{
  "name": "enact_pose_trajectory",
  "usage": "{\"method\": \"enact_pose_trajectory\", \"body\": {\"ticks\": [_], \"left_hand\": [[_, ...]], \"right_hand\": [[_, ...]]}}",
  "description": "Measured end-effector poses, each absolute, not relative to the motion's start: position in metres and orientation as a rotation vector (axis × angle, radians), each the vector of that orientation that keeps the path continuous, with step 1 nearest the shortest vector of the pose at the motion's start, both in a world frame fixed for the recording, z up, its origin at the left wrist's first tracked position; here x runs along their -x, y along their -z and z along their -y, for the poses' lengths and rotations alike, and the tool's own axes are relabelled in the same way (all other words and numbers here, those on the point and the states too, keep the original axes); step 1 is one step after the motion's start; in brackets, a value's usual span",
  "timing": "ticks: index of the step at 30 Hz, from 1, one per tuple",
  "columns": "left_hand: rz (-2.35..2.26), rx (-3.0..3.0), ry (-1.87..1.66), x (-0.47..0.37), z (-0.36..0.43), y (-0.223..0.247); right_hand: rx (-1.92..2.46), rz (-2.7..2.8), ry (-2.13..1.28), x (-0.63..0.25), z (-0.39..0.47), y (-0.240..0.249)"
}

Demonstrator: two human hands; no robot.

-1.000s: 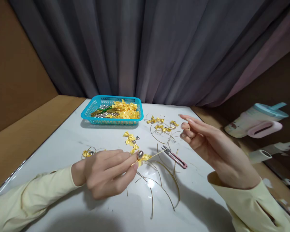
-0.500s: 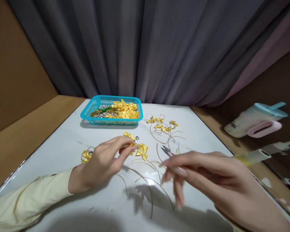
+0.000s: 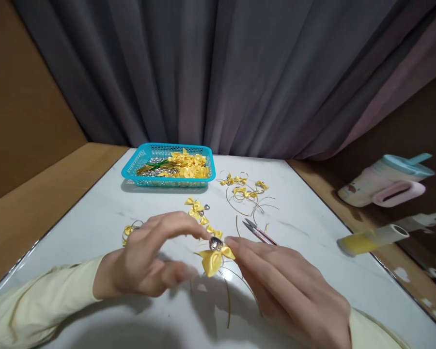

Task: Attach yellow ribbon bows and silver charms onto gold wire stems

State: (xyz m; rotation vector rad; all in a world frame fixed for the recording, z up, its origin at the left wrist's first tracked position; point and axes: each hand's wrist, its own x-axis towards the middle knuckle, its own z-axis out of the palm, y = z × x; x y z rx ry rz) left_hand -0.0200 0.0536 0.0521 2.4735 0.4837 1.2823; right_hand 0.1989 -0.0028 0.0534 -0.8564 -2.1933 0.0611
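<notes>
A yellow satin ribbon bow (image 3: 212,262) with a shiny silver bell-like charm (image 3: 215,243) is pinched at its right side by my right hand (image 3: 294,286). My left hand (image 3: 148,257) is open, thumb and index finger apart around the bow's left side; the index fingertip is close to the charm, and I cannot tell if it touches. Behind the hands lie more yellow bows (image 3: 195,209) and a small silver charm (image 3: 207,207). Thin gold-coloured wires (image 3: 228,303) are scattered under and beside the held bow. Thread snips (image 3: 257,231) rest just beyond my right fingers.
A blue basket (image 3: 167,182) of bows and silver charms stands at the back. Bows with wire loops (image 3: 245,193) lie back right, another (image 3: 129,231) by my left wrist. A tumbler (image 3: 381,182) and a glue bottle (image 3: 370,240) are on the right.
My right hand has moved left and now holds a bow with a silver charm in front of me. My left fingers, pinched at the bows before, have spread apart and come nearer.
</notes>
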Motion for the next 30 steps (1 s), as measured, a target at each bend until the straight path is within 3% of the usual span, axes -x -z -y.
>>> {"method": "enact_pose_trajectory", "body": {"ticks": [7,18,24,30], "left_hand": [[-0.665,-2.195,-0.73,0.018,-0.048,-0.071],[-0.596,-2.408,-0.952,0.019,-0.048,-0.066],[-0.351,-2.681,-0.957,0.016,-0.055,-0.045],[-0.786,-2.423,-0.971,0.006,-0.052,-0.01]], "right_hand": [[0.814,2.161,-0.253,-0.208,0.008,-0.046],[0.837,2.158,-0.21,-0.196,0.006,-0.053],[1.135,1.959,-0.768,-0.182,-0.01,-0.066],[1.432,1.855,-1.258,-0.189,-0.032,-0.055]]}}
